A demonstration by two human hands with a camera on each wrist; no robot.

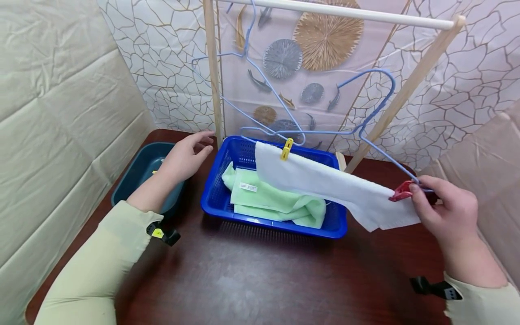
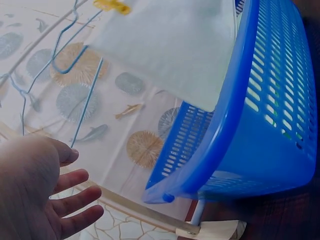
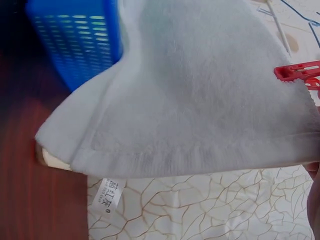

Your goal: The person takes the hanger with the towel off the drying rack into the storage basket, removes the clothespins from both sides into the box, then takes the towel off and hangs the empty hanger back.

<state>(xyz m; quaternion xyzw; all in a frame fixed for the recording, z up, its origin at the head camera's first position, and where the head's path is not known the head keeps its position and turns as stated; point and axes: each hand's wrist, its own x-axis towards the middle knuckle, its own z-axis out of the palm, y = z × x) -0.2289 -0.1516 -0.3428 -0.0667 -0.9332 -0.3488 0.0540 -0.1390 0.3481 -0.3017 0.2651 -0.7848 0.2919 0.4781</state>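
Note:
My right hand [image 1: 451,210] holds a light blue wire hanger [image 1: 383,151] by its right corner, beside a red clothespin [image 1: 402,191]. A white towel [image 1: 321,176] hangs from the hanger's bottom bar, with a yellow clothespin [image 1: 286,149] toward its left end and the red one toward its right. Seen from the right wrist, the red clothespin [image 3: 299,72] bites the towel's edge. My left hand [image 1: 184,155] hovers left of the blue basket [image 1: 211,194], its fingers spread and relaxed around nothing. In the basket lies a light green towel [image 1: 276,201] with a white label.
A wooden rack with a white bar [image 1: 345,10] stands behind the basket, and a second blue hanger [image 1: 270,81] hangs on it. At the left sits a dark teal tub [image 1: 138,174] with a small yellow item inside. Fabric walls enclose the brown table [image 1: 243,280].

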